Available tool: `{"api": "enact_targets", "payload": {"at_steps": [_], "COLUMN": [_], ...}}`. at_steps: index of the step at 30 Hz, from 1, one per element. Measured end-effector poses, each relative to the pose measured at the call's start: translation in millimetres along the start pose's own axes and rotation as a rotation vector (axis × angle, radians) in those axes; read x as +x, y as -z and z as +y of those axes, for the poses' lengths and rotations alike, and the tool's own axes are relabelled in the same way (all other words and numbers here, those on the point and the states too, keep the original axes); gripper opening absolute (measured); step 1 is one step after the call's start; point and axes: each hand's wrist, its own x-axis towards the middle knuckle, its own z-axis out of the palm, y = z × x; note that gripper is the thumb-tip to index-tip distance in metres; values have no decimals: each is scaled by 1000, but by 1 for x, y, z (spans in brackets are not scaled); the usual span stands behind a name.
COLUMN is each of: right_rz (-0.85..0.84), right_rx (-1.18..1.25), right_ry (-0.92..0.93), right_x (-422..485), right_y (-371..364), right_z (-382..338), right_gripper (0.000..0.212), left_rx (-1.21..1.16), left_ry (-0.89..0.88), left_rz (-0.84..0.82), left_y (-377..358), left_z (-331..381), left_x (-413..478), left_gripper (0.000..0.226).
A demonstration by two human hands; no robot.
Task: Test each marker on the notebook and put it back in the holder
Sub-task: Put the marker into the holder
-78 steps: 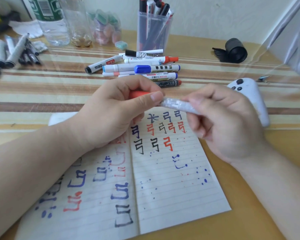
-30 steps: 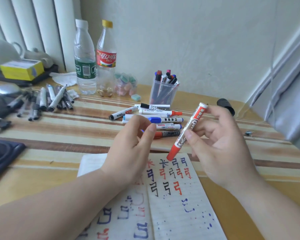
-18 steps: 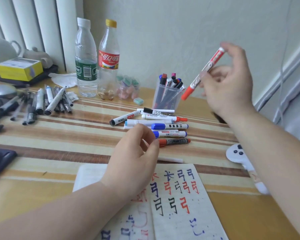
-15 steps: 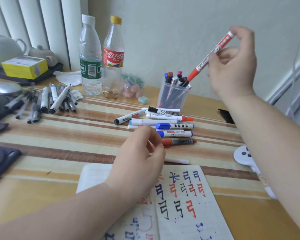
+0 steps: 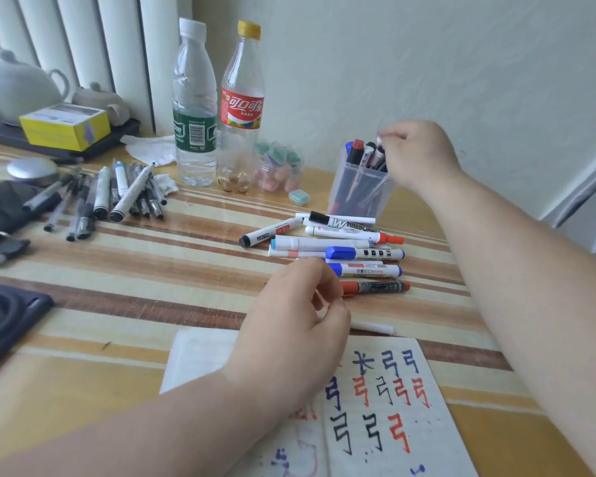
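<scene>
At two o'clock on the desk (image 5: 145, 270), the right hand (image 5: 418, 156) reaches over the clear plastic holder (image 5: 355, 197). Its fingers (image 5: 393, 134) pinch the white top end of a marker (image 5: 379, 142) that stands in the holder among other markers, whose caps and ends poke above the rim. The rest of that marker is lost among the others behind the cloudy wall.

Near the centre, the left hand (image 5: 296, 325) hovers over the top edge of the notebook (image 5: 393, 428). Its fingers (image 5: 324, 284) are loosely curled, thumb and forefinger close together, and nothing shows between them. The notebook lies open at six o'clock, its lined pages covered in black, red and blue test strokes and ink spots.

Between the notebook and the holder, at about one o'clock from the left hand, a cluster of loose markers (image 5: 338, 243) lies on the striped desk. Most lie side by side, with black, blue and orange-red caps. A thin white stick (image 5: 372, 328) lies just beyond the notebook's top edge.

At twelve o'clock a water bottle (image 5: 195, 98) and a cola bottle (image 5: 242, 108) stand side by side against the wall, with a small jar (image 5: 277, 170) of pastel pieces at their three o'clock. At ten o'clock a heap of pens (image 5: 117, 194) lies on the desk; beyond it sit a yellow box (image 5: 64, 127) and a pale teapot (image 5: 14, 84). A dark pad (image 5: 7, 321) lies at nine o'clock.
</scene>
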Motion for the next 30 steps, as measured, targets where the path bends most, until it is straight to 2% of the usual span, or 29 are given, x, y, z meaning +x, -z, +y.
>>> {"api": "enact_targets", "payload": {"at_steps": [3,5,9,11,13,17,20,26,30], "right_rz": [-142,-140,98,146,9,-395,-574,-586,-573], "right_rx": [14,44,105,115,90,-38,-129,-108,-76], "right_ry": [-56,-56,42,127,155,95,75,112,143], "right_x": [-13,-18,-47,-75,-106,-161,-186,-200,-199], "right_y": [0,1,10,14,18,29,36,28,27], "right_z": [1,1,-2,-6,-6,-1,2,7,11], "right_gripper": [41,48,52,38,21,15,10,19,19], "left_rx": [12,15,6,-25,-75,-198,-312,-437,-435], "left_ry": [3,6,8,21,45,90,133,206,193], "left_rz": [-2,-4,11,32,46,87,163,303,317], "left_y": [1,1,1,0,1,8,9,9,8], "left_z": [1,3,2,1,2,7,10,5,6], "left_x": [0,0,1,2,3,3,4,8,7], "left_gripper": [13,12,13,14,16,24,25,24,24]}}
